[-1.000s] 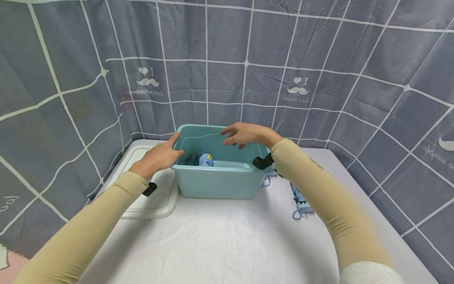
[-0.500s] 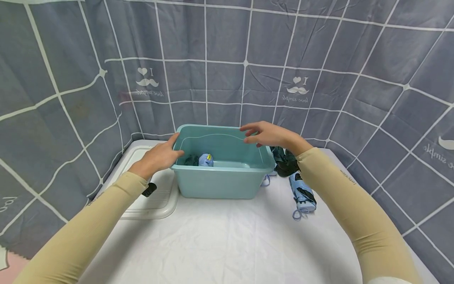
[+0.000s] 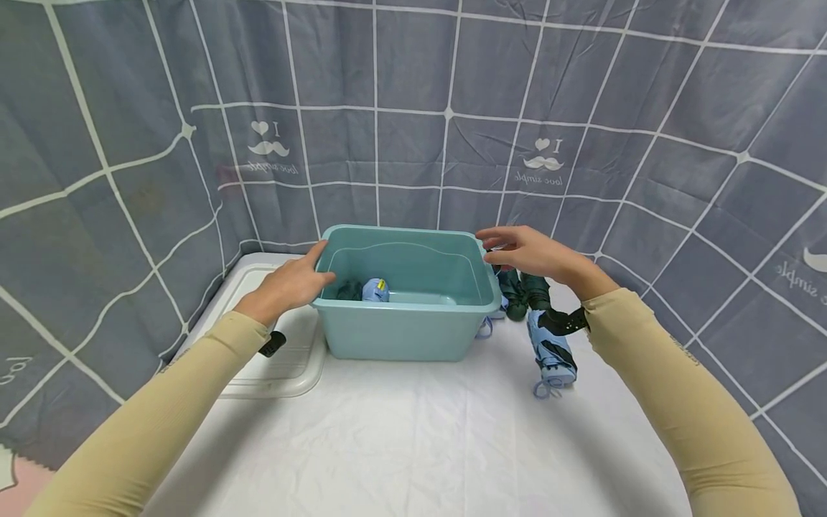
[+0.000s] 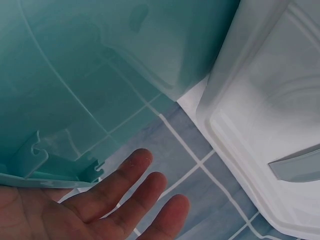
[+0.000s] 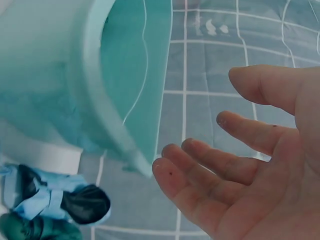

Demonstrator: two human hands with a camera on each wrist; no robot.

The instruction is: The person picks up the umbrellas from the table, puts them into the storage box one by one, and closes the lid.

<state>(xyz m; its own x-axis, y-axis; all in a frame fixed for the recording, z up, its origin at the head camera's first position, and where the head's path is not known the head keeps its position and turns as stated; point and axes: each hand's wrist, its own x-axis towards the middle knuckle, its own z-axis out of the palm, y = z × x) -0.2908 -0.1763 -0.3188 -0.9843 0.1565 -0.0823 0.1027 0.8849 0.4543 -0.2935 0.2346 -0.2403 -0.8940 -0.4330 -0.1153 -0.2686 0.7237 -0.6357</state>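
A teal plastic bin (image 3: 394, 334) stands at the back of the table. My left hand (image 3: 291, 286) rests on its left rim, thumb over the inside and the other fingers (image 4: 165, 217) extended outside, as the left wrist view shows. My right hand (image 3: 530, 251) is at the right rim with loosely bent fingers and holds nothing; whether it touches the rim I cannot tell. In the bin's left end lie a light blue bundle (image 3: 375, 291) with a yellow mark and a dark green bundle (image 3: 349, 291). Below my right hand lie a light blue folded umbrella (image 3: 551, 355) and dark green bundles (image 3: 517, 296).
A white lid (image 3: 293, 370) lies flat to the left of the bin, partly under my left arm. Blue cord loops (image 3: 484, 329) show at the bin's right side. A grey gridded curtain (image 3: 413, 158) hangs behind and on both sides of the white table (image 3: 413, 431).
My right hand has moved right, from above the bin's inside to its right rim. The umbrella and dark green bundles have come into fuller view. My left hand has stayed in place.
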